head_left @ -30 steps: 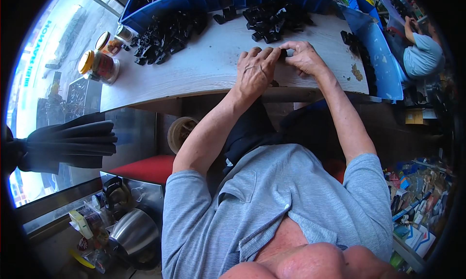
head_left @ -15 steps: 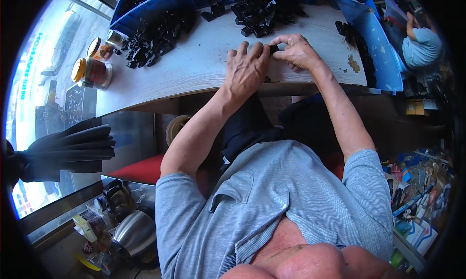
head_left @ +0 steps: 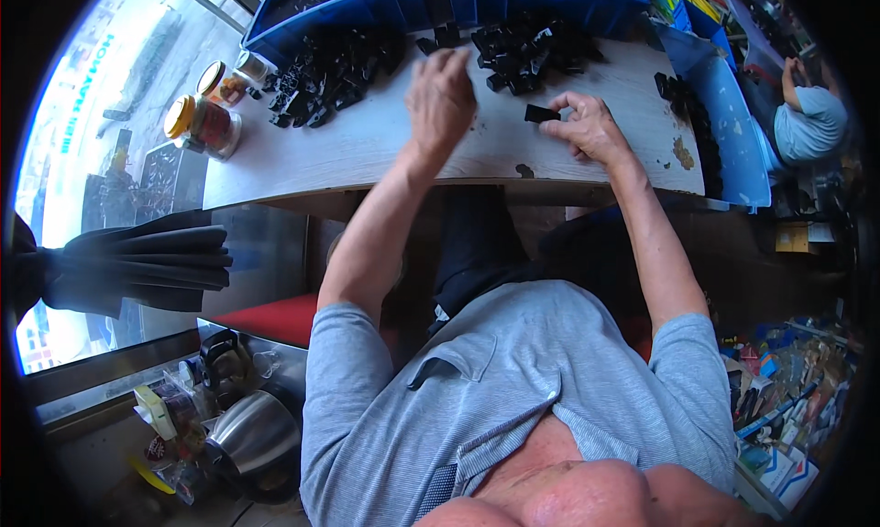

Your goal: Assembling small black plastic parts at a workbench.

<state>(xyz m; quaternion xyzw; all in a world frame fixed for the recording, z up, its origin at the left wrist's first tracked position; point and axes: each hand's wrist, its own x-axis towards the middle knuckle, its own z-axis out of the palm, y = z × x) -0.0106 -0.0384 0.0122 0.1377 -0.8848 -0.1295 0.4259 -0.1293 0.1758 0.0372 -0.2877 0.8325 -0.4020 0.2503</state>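
piece first: where is the dark one?

the black piece [head_left: 539,114] is at the right hand [head_left: 591,128], over the white surface [head_left: 348,151], toward its near half.

held, or only touched?

held. the thumb and forefinger are clamped on its right end, and most of its length sticks out past the tips.

which way does the long axis run?

roughly left to right across the person's front, the right end dipping slightly. the free end points left, so the side facing the left hand [head_left: 442,101] is uncovered.

and is that left hand close to it?

no, it's apart from the piece, off to the left and somewhat farther out from the body. the right hand is plainly the nearer one, being in contact.

are the left fingers apart or together?

i can't tell. they're blurred and aim away from the body, with their tips hidden from this angle, so i can't say whether they hold anything either.

what sits around them?

two loose black pieces [head_left: 438,39] lie just beyond the left hand, between the left heap [head_left: 335,73] and the right heap [head_left: 536,60]. the right heap lies beyond the held piece, near it but not touching.
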